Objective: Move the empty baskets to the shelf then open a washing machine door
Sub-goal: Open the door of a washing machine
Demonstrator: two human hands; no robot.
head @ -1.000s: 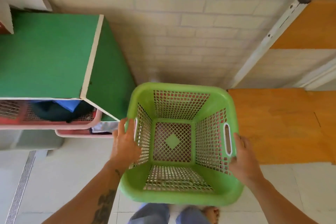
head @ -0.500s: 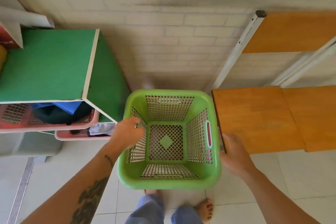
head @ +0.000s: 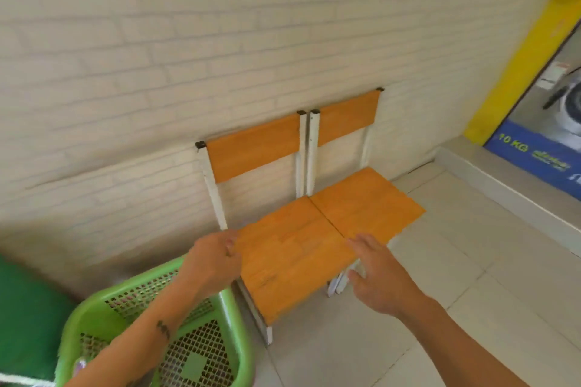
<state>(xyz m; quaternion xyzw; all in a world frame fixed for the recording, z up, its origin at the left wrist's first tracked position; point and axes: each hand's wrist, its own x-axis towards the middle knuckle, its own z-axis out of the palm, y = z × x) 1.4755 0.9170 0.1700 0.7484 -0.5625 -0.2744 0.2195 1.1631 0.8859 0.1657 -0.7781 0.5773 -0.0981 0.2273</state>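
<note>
Room: we stand on pale floor tiles (head: 440, 308) before a white brick wall (head: 157, 56); the frame is blurred, so fine detail is lost.
Landmark: we place everything against the green basket (head: 239, 352), which sits lowest and nearest to us, at the bottom left.
Basket: it looks empty through its mesh, and neither hand holds it.
Green shelf unit: its green side (head: 28, 308) is just left of the basket, so we judge the basket set down beside it, not visibly on it.
Left hand (head: 210, 264): above the basket's far rim, fingers loosely curled, gripping nothing.
Right hand (head: 377, 280): well right of the basket, open with fingers spread, empty.
Chairs: two orange-seated chairs (head: 301, 245) stand just beyond the basket, against the wall.
Washing machine (head: 569, 104): far right of the basket, past a yellow post (head: 515, 72); its door looks shut, though we cannot be sure.
Progress: we judge the basket step about finished; whether other baskets remain, we cannot tell. Opening the door is not yet done.
</note>
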